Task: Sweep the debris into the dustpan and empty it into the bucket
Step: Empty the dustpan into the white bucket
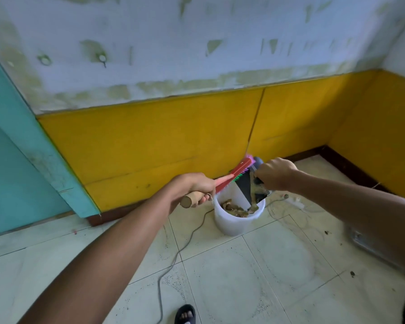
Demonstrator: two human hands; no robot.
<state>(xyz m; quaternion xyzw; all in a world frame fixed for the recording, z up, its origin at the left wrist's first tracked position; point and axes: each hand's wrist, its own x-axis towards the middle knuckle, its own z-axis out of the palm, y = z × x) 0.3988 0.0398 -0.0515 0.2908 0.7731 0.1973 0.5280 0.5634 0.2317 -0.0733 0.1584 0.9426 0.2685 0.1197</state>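
A white bucket (232, 222) stands on the tiled floor by the yellow wall, with brown dry debris (234, 209) inside it. My right hand (276, 173) grips the handle of a dark dustpan (249, 187), which is tipped steeply over the bucket's mouth; brown debris clings to its lower lip. My left hand (193, 189) is closed on the wooden handle of a red brush (234, 174) with pink and green bristles. The brush head is held above the bucket against the upper part of the dustpan.
A thin grey cable (173, 260) snakes across the floor from near the bucket toward my sandalled foot (185, 314). A teal door frame (45, 146) stands at the left. Dark specks (352, 273) and tangled wire lie on the tiles at the right.
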